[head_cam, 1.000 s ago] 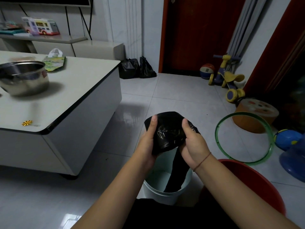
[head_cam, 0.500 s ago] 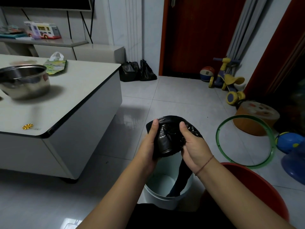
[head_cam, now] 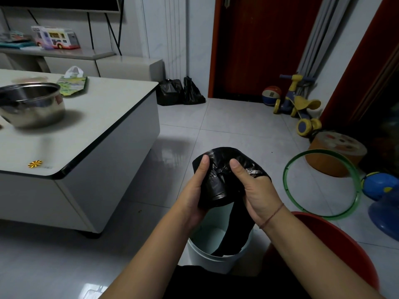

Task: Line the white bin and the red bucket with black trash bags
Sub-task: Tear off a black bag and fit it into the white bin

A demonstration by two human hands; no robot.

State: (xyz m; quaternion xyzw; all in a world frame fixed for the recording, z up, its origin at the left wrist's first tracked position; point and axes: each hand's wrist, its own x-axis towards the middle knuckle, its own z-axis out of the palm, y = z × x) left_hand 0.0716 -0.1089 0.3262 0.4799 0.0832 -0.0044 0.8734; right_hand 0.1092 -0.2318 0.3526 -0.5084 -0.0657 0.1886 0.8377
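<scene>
A roll of black trash bags (head_cam: 220,180) is held over the white bin (head_cam: 207,258) by both hands. My left hand (head_cam: 195,190) grips its left side and my right hand (head_cam: 257,190) grips its right side, thumbs pointing up. A strip of black bag hangs from the roll down into the bin, reaching its bottom. The bin stands on the floor below my forearms, its inside pale and bare apart from the strip. The red bucket (head_cam: 336,240) stands just right of the bin, partly hidden by my right arm.
A white low table (head_cam: 90,134) with a steel bowl (head_cam: 32,104) stands to the left. A green hoop (head_cam: 321,184), an orange stool (head_cam: 336,152), blue toys (head_cam: 382,190) and a ride-on toy (head_cam: 300,108) crowd the right. Two full black bags (head_cam: 179,91) sit by the door.
Both hands have sunk slightly with the roll. The hanging strip has lengthened and now reaches deeper into the white bin.
</scene>
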